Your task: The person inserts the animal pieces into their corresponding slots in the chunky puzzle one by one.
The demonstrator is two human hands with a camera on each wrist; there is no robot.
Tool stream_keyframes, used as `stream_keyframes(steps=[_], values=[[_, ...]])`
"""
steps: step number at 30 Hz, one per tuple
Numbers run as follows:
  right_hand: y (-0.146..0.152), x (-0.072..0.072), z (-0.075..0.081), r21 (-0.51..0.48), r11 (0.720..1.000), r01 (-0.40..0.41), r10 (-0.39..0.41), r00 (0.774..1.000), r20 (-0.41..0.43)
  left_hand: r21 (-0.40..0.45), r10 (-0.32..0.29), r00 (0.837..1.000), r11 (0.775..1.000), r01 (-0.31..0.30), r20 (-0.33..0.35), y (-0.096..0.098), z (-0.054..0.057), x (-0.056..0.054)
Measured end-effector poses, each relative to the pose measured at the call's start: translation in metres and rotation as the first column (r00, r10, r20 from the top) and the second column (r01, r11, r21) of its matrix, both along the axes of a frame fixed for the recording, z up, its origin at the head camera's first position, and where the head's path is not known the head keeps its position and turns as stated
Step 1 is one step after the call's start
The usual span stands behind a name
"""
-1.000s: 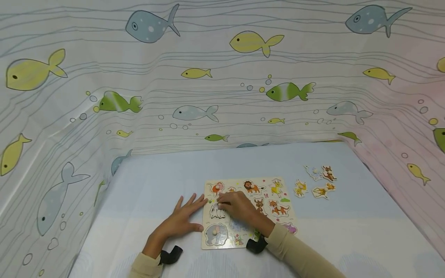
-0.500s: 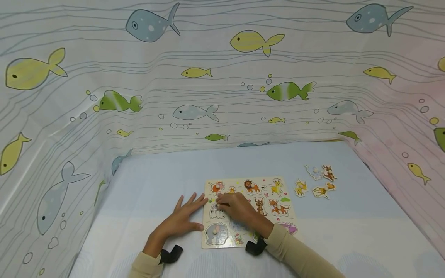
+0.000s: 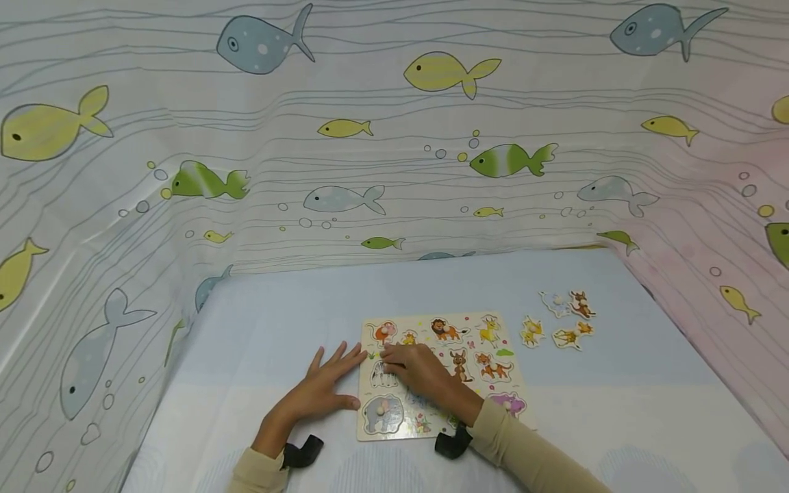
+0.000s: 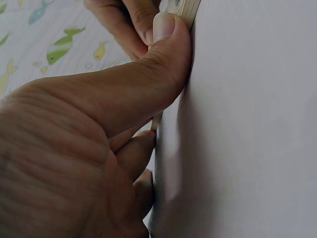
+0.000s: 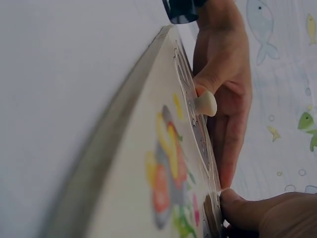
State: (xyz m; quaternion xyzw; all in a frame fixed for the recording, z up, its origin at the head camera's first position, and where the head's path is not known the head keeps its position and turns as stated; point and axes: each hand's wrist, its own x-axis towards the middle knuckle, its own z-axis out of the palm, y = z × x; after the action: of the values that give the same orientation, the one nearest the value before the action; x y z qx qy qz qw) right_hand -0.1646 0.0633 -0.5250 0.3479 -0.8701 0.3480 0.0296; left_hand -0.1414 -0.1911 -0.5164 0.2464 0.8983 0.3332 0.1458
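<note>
A wooden peg puzzle board [image 3: 407, 428] with animal pieces lies on the table. My right hand [image 3: 425, 370] is over its left half, fingertips pinching the zebra puzzle piece [image 3: 383, 376] at the zebra's place; the fingers hide the top of that piece. My left hand [image 3: 323, 387] lies beside the board with fingers spread, the thumb [image 4: 171, 42] and fingertips against its left edge. Below the zebra, the elephant piece [image 3: 382, 415] sits in its place. In the right wrist view, a pale knob [image 5: 205, 103] stands up from a piece near the left hand.
Right of the board lie several loose pieces: a giraffe [image 3: 573, 335], a yellow animal [image 3: 533, 331], a brown animal [image 3: 581, 305] and a pale piece [image 3: 557, 305]. Monkey [image 3: 383, 333], lion [image 3: 446, 330] and tiger [image 3: 493, 368] show on the board. Fish-print cloth walls surround the table.
My right hand has shifted slightly left with the zebra piece, which now looks flatter and more level on the board. My left hand stays at the board's edge.
</note>
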Motion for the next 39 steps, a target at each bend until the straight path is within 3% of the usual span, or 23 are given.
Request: stream_keyframes(steps=[7,11,15,18,22,27,30,34,37,39], values=[[-0.004,0.004,0.006,0.037,0.999,0.019,-0.022,0.996,0.091,0.000,0.004,1.000,1.000,-0.004,0.007,0.000,0.003,0.001],[-0.003,0.005,0.010,-0.006,1.000,0.029,-0.028,0.993,0.118,-0.003,0.010,1.000,1.000,-0.010,0.012,-0.002,0.002,0.002],[0.006,0.009,0.026,-0.109,0.993,0.037,-0.021,0.989,0.146,-0.018,0.025,0.999,1.000,-0.025,0.024,-0.004,0.003,0.005],[0.025,0.009,0.043,-0.162,0.986,0.038,-0.016,0.991,0.132,-0.022,0.036,0.999,0.999,-0.035,0.017,-0.003,0.003,0.005],[0.065,0.004,0.057,-0.158,0.985,0.069,-0.053,0.993,0.103,-0.022,0.038,0.999,0.999,-0.038,0.022,0.000,0.002,0.004],[0.128,-0.007,0.062,-0.122,0.975,0.187,-0.178,0.981,0.079,-0.028,0.042,0.998,0.999,-0.041,0.036,0.001,0.001,0.004],[0.170,-0.015,0.062,-0.081,0.953,0.292,-0.284,0.954,0.098,-0.030,0.042,0.999,0.999,-0.041,0.033,0.001,0.001,0.004],[0.228,-0.022,0.062,-0.037,0.904,0.425,-0.414,0.895,0.168,-0.031,0.043,0.998,0.999,-0.042,0.039,0.002,0.003,0.003],[0.270,-0.026,0.061,-0.041,0.848,0.528,-0.504,0.829,0.242,-0.030,0.045,0.998,0.999,-0.043,0.041,0.003,0.004,0.003],[0.295,-0.029,0.060,-0.045,0.797,0.602,-0.566,0.772,0.290,-0.029,0.043,0.998,0.999,-0.042,0.039,0.004,0.004,0.003]])
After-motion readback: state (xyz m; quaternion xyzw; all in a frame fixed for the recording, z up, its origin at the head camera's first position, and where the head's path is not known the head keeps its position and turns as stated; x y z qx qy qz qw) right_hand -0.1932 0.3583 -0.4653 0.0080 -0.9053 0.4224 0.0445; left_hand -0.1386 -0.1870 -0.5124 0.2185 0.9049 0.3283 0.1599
